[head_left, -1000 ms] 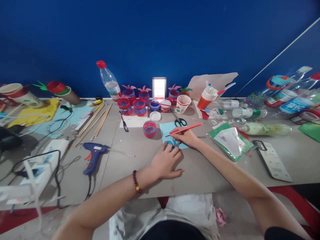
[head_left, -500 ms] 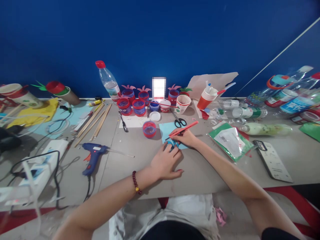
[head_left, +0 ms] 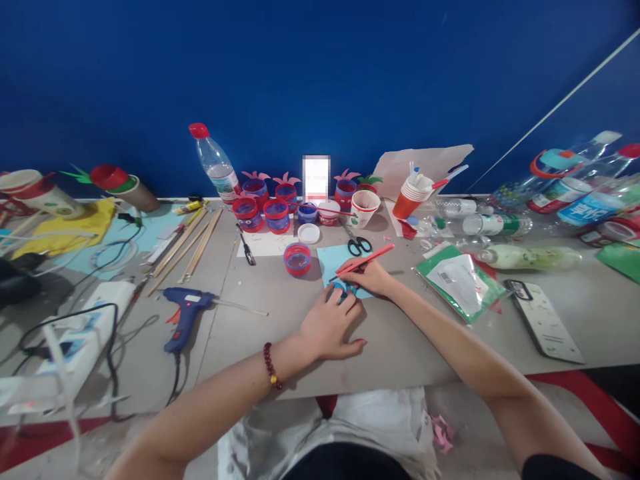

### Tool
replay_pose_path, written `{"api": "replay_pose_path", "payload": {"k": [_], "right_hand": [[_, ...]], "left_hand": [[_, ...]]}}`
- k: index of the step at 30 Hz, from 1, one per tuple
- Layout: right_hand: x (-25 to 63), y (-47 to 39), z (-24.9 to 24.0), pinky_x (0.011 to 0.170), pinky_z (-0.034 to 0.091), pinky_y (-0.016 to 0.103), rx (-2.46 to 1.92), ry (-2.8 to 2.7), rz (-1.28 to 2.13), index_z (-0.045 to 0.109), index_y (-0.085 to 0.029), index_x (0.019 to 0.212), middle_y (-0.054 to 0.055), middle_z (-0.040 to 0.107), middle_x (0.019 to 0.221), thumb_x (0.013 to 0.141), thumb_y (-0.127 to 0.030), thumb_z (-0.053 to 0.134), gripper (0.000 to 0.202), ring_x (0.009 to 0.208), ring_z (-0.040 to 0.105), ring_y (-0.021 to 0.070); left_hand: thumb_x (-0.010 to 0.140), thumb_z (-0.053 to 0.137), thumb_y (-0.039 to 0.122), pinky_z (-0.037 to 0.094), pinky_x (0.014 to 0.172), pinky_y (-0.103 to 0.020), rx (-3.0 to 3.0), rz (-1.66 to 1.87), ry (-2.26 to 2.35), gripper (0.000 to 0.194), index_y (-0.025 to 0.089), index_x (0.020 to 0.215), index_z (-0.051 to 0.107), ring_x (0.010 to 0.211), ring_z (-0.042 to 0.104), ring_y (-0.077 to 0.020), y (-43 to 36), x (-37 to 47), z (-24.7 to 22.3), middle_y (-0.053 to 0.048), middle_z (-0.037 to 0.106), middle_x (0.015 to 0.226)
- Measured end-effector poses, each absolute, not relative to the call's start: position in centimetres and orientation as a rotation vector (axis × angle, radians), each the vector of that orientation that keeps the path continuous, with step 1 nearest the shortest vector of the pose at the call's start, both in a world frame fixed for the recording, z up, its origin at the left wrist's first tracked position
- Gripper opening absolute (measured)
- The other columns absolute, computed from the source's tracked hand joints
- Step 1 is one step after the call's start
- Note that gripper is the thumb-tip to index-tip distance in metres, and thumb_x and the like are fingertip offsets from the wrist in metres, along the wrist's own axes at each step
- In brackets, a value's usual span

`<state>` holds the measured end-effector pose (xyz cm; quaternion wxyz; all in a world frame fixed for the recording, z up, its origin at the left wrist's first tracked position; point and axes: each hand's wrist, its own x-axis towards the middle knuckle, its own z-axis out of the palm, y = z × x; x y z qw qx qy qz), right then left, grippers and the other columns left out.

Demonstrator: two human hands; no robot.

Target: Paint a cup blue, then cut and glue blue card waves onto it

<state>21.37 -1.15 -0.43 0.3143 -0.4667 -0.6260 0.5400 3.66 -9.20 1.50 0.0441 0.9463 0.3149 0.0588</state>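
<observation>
My right hand (head_left: 367,275) pinches a red pen (head_left: 376,256) that slants down to the left, its dark tip close to a light blue sheet of paper (head_left: 327,259). Against the sheet's lower part, the spread fingers of my left hand (head_left: 330,323) press on a small darker blue piece (head_left: 344,288). Those fingers partly cover the piece, so its full shape is hidden. Black-handled scissors (head_left: 359,247) lie across the sheet's upper edge. Left of the paper stands a small red and blue round container (head_left: 297,260).
Several red and blue pots (head_left: 277,217), a paper cup (head_left: 364,209) and a bottle (head_left: 215,163) line the wall. Glue gun (head_left: 185,313), sticks (head_left: 193,250) and power strip (head_left: 85,340) lie left; green packet (head_left: 463,281), phone (head_left: 547,323) and plastic bottles (head_left: 533,257) right.
The view has shifted very slightly. Both hands keep nearly the same places, with the pen still in my right hand and the left fingers on the blue piece.
</observation>
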Motion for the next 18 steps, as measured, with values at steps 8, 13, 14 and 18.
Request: {"api": "replay_pose_path", "payload": {"k": [8,13,14,18], "right_hand": [[21.48,-1.23,-0.09,0.052,0.048,0.022,-1.214,-1.708,1.411,0.071,-0.015,0.085,0.002,0.066,0.073,0.073,-0.044,0.072,0.031,0.059,0.054,0.0103],[21.56,-1.31,0.16,0.06,0.05,0.026,-1.207,-1.753,1.341,0.07,-0.016,0.084,0.004,0.068,0.077,0.075,-0.042,0.07,0.028,0.066,0.058,0.0134],[21.57,-1.33,0.22,0.064,0.052,0.027,-1.2,-1.758,1.319,0.07,-0.017,0.083,0.004,0.068,0.078,0.075,-0.041,0.069,0.026,0.069,0.06,0.0147],[21.68,-1.48,0.36,0.076,0.053,0.031,-1.182,-1.745,1.274,0.07,-0.017,0.081,0.005,0.07,0.082,0.075,-0.038,0.069,0.022,0.078,0.064,0.018]], "left_hand": [[0.081,0.049,0.063,0.03,0.106,-0.048,2.894,0.192,0.968,0.066,0.014,0.125,0.05,0.109,0.044,-0.0314,-9.23,3.62,1.55,-0.012,0.053,0.122],[0.081,0.049,0.063,0.03,0.106,-0.048,2.891,0.182,0.98,0.066,0.013,0.125,0.051,0.108,0.044,-0.0313,-9.28,3.65,1.67,-0.011,0.054,0.119],[0.081,0.05,0.063,0.03,0.106,-0.048,2.887,0.178,0.981,0.065,0.014,0.124,0.051,0.108,0.044,-0.0312,-9.28,3.66,1.67,-0.011,0.054,0.118],[0.081,0.05,0.062,0.029,0.107,-0.048,2.871,0.176,0.984,0.063,0.016,0.124,0.051,0.109,0.044,-0.0316,-9.26,3.68,1.6,-0.01,0.055,0.118]]}}
